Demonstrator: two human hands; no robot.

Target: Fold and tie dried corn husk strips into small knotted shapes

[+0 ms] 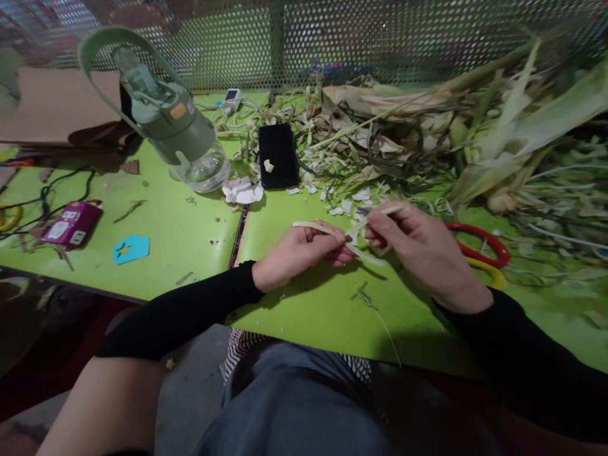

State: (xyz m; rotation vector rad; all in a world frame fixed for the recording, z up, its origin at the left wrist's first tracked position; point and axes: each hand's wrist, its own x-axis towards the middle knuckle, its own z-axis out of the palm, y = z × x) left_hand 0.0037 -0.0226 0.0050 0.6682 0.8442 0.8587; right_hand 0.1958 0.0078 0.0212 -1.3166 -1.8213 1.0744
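Over the green table (pixel 313 304), my left hand (pixel 299 253) is closed in a pinch on a pale leaf strip (pixel 311 225) that runs from its fingers toward the right. My right hand (pixel 422 250) is also closed, pinching another pale strip (pixel 387 209) that pokes out above its fingers. The strips cross between the two hands, just above the table. Both forearms wear black sleeves.
A big heap of dry husks and green leaves (pixel 475 139) fills the back right. Red and yellow scissors (pixel 484 253) lie right of my right hand. A black phone (pixel 277 155), a green water bottle (pixel 166 114), a purple box (pixel 72 223) and a blue paper shape (pixel 130 248) lie left.
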